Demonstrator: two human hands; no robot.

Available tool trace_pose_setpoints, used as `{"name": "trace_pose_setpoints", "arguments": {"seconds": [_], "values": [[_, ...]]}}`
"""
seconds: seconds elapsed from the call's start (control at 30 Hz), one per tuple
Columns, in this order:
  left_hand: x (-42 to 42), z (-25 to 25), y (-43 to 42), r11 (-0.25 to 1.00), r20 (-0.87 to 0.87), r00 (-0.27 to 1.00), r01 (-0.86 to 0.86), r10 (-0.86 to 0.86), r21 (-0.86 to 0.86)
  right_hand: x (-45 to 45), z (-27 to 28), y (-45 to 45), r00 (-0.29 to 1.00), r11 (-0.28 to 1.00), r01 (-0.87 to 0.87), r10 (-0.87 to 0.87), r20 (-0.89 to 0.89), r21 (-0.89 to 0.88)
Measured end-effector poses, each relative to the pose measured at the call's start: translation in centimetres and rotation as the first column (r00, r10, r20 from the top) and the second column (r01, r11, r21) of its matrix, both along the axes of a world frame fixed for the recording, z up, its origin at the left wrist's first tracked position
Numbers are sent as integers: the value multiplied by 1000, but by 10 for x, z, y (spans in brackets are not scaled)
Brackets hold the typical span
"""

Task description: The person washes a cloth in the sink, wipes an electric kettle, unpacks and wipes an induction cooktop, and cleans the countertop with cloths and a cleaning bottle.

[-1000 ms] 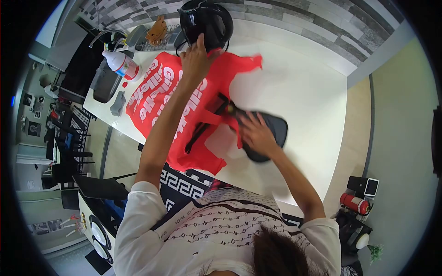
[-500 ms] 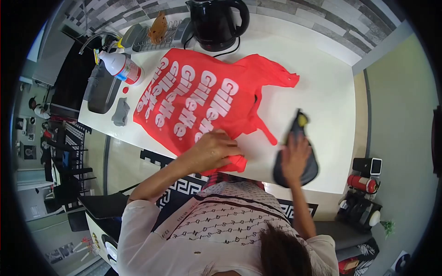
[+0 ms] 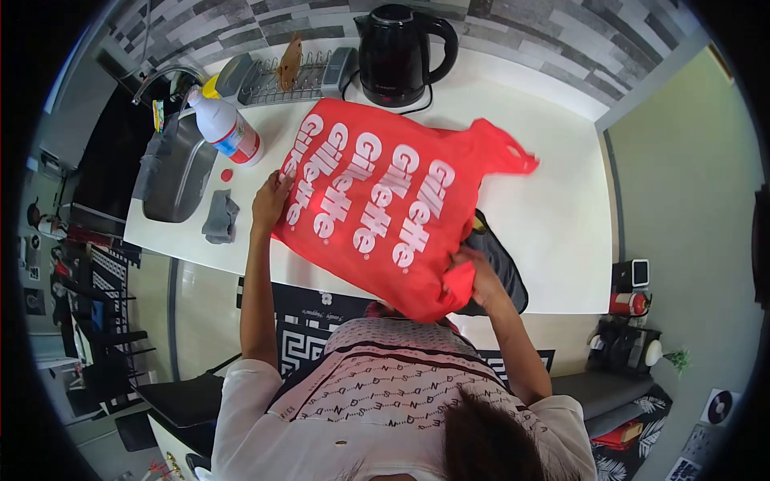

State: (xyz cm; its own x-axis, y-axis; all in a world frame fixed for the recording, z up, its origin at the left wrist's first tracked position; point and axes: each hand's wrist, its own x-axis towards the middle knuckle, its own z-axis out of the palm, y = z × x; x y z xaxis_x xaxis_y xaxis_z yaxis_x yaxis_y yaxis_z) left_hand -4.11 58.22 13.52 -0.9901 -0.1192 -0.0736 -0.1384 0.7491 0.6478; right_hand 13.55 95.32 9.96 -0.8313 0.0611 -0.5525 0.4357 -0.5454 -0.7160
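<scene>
A large red fabric bag (image 3: 377, 200) with repeated white "Gillette" lettering lies flat over the middle of the white counter (image 3: 561, 240), and its lower right part reaches past the front edge. One handle loop of the bag points toward the back right corner of the counter.

The left hand (image 3: 271, 202) is at the left side of the bag, with bent fingers touching its edge; I cannot tell whether it grips the fabric or only rests on it. The right hand (image 3: 481, 280) is closed around a bunched red part at the lower right of the bag, near the front edge of the counter.

A flat black case with rounded end (image 3: 505, 260) lies near the front right corner, partly hidden by the bag and by the right hand.

Along the back edge stand a shiny black electric kettle (image 3: 393, 60) and, to its left, a grey wire dish rack (image 3: 273, 80). Toward the left end of the counter are a white plastic bottle with red and blue label (image 3: 228, 132), a small round red cap (image 3: 227, 174), a folded grey cloth (image 3: 220, 216) and a metal sink (image 3: 178, 172).
</scene>
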Motion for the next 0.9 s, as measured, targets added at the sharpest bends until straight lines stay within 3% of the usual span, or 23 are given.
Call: {"name": "trace_pose_setpoints", "arguments": {"seconds": [0.07, 0.17, 0.23, 0.3, 0.33, 0.37, 0.43, 0.5, 0.53, 0.57, 0.6, 0.63, 0.7, 0.73, 0.77, 0.83, 0.9], "values": [[-5, -4, -6, 998, 15, 1000, -28, 27, 53, 6, -4, -2, 960, 958, -276, 278, 14, -83], [-11, -11, -15, 993, -33, 998, -40, 44, 111, -4, 21, -11, 984, 987, -156, 152, -96, -36], [-16, -16, -18, 984, -96, 995, 7, 10, 178, -18, 24, -10, 963, 972, -232, 234, -135, 33], [-18, -19, -18, 988, -97, 995, -11, 26, 157, -23, 31, -17, 988, 962, -149, 134, -79, -228], [-16, -19, -19, 990, -103, 994, -16, 31, 138, -33, 12, -13, 980, 909, -189, 196, -20, -372], [-15, -19, -17, 992, -114, 993, -26, 40, 122, -30, -3, -7, 981, 910, -189, 195, -20, -369], [-15, -24, -20, 986, -137, 989, -42, 65, 163, -34, -4, -13, 990, 784, -104, 139, 9, -613], [-28, -41, -38, 989, -92, 994, 63, -51, 132, -32, 1, -17, 983, 809, -179, 172, -66, -560], [-29, -37, -35, 989, -105, 993, 69, -56, 129, -30, 10, -19, 997, 892, -61, 37, -62, -448], [-23, -36, -32, 961, -101, 993, 92, -67, 262, -25, 18, -19, 993, 941, 77, -104, -63, -330], [-17, -37, -29, 914, -86, 993, 109, -81, 391, -21, 54, -23, 982, 955, 157, -178, -62, -252], [-20, -38, -34, 915, -71, 993, 111, -90, 388, -14, 46, -14, 981, 952, 169, -187, -47, -253], [-33, -31, -48, 981, -349, 922, 191, -169, 27, 0, 30, 18, 977, 947, -116, 54, -206, -301], [-34, -15, -50, 995, -376, 922, 101, -95, -4, 5, 48, 11, 983, 967, 85, -121, -141, -240], [-34, 1, -54, 999, -402, 915, 10, -22, -32, 10, 38, 24, 979, 992, 117, -123, -161, -46], [-35, 23, -62, 978, -434, 890, -194, 141, -80, 31, 59, 39, 981, 982, 168, -174, -81, -85], [-30, 33, -64, 979, -398, 909, -176, 120, -106, 50, 59, 49, 964, 966, 250, -255, -76, -73]]}}
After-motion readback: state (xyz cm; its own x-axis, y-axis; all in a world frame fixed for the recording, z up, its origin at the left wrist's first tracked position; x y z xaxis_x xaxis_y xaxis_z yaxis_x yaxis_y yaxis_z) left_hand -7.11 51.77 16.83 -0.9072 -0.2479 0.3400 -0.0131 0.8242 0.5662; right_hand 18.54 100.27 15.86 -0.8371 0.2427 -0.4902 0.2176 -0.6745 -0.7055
